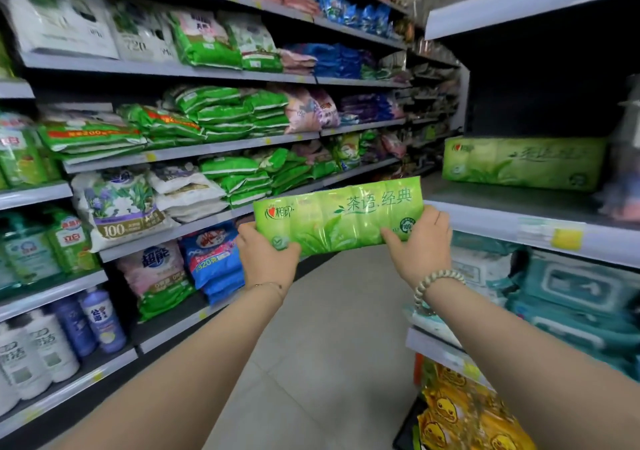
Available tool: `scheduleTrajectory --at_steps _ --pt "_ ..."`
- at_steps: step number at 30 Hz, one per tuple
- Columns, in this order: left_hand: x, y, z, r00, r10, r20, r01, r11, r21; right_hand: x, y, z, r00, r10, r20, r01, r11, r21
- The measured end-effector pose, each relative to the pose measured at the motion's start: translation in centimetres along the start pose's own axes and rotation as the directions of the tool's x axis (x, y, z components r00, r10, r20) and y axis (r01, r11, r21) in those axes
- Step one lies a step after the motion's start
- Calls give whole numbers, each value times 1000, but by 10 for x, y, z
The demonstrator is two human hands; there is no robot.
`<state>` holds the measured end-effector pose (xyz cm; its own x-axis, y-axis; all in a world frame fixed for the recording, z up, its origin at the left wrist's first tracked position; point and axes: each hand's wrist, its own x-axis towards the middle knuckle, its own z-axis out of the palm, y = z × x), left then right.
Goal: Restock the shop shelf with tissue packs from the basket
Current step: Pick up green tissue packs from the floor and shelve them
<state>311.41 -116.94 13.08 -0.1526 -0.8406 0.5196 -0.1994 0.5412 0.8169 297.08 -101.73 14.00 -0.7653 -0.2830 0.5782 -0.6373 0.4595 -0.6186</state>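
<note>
1. Grips grasp the green tissue pack [341, 216] at both ends: left grip [265, 255] on its left corner, right grip [420, 242] on its right end, thumbs across the front.
2. It is held level in mid-air over the aisle floor [329, 328], just beside the right-hand shelf [491, 217].
3. A matching green pack [523, 165] lies farther back on that shelf.
4. Detergent bags [221, 110] and bottles [104, 318] fill the left shelves.

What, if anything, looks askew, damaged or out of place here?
Nothing damaged or spilled. The green tissue pack, held at its ends by the left hand and right hand, tilts slightly, right end higher, short of the right shelf. A matching pack sits level on that shelf. Left-shelf bags slump in loose stacks.
</note>
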Motion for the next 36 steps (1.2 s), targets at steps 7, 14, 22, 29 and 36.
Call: scheduleTrajectory --at_steps 7,14,22,29,36 --pt "-8 32 34 997 8 71 -1 996 -93 21 17 -46 998 -16 -61 13 999 -42" --pt "-11 72 72 994 56 90 -52 997 -51 43 41 -80 995 23 -93 -31 996 -87" --pt "15 108 107 994 46 104 -37 996 -87 81 48 -94 988 -34 -152 6 984 -178" --pt "25 131 145 977 93 190 -80 994 -76 109 67 -106 984 84 -160 -109 982 -156" --pt "26 145 202 947 71 314 -56 997 -56 136 95 -117 943 304 -133 -321 937 -134"
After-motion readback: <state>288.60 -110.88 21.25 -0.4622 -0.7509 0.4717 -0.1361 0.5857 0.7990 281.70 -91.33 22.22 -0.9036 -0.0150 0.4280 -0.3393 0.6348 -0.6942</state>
